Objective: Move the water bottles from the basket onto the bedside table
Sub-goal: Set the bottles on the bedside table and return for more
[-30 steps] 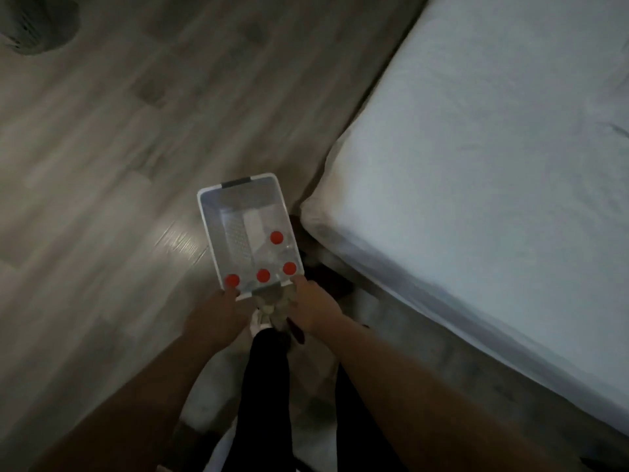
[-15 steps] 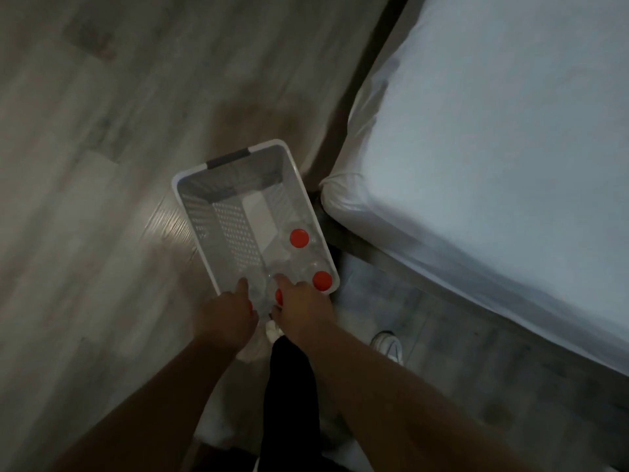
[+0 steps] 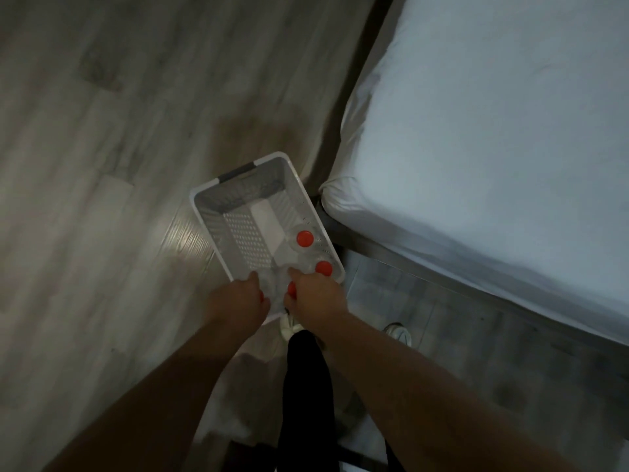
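A white perforated basket point(image 3: 208, 222) is held above the floor, just left of the bed corner. Clear water bottles with red caps stand at its near right end: one cap point(image 3: 304, 239) is farther in and another point(image 3: 323, 268) is by the right wall. Two more caps point(image 3: 291, 288) peek out from under my hands. My left hand point(image 3: 238, 301) grips the basket's near rim, thumb inside. My right hand point(image 3: 316, 298) grips the same rim beside it. No bedside table is in view.
A bed with a white sheet point(image 3: 493, 148) fills the right side, its dark frame point(image 3: 357, 248) close to the basket. Grey wood floor point(image 3: 119, 165) spreads to the left. My shoes point(image 3: 398, 332) and a dark trouser leg are below the basket.
The basket has come closer and now sits right beside the bed corner. My hands have slid over the near rim and now cover two of the red caps.
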Motion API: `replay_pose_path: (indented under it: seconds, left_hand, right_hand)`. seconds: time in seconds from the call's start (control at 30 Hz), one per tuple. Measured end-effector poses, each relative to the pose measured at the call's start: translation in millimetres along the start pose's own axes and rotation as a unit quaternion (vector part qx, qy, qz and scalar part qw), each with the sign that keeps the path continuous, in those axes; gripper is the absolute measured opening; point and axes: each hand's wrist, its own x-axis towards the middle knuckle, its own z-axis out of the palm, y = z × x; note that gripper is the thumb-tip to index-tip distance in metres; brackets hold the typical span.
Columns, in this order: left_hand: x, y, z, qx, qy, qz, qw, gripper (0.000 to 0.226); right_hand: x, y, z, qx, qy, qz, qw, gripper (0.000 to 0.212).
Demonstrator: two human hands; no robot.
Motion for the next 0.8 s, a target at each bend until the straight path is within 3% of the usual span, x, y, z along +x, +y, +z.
replay_pose_path:
  seconds: [0.2, 0.37, 0.47, 0.6, 0.8]
  left_hand:
    - [-62, 15, -54, -0.054, 0.011, -0.022, 0.998, 0.045]
    - [-141, 42, -99, -0.077, 0.046, 0.002, 0.996, 0.047]
    - [-184, 69, -123, -0.091, 0.069, 0.021, 0.993, 0.043]
    - [-228, 117, -139, -0.107, 0.088, 0.097, 0.986, 0.028]
    - [-281, 211, -141, -0.116, 0.115, 0.250, 0.954, 0.018]
  right_hand:
    - [-68, -20, -41, 0.051, 0.040, 0.012, 0.998, 0.029]
    - [-153, -10, -80, 0.129, 0.060, 0.073, 0.987, 0.036]
    - [-208, 7, -93, 0.177, 0.121, 0.094, 0.972, 0.035]
    - [-281, 40, -105, 0.203, 0.196, 0.126, 0.951, 0.039]
    - [-397, 100, -101, 0.294, 0.344, 0.211, 0.867, 0.021]
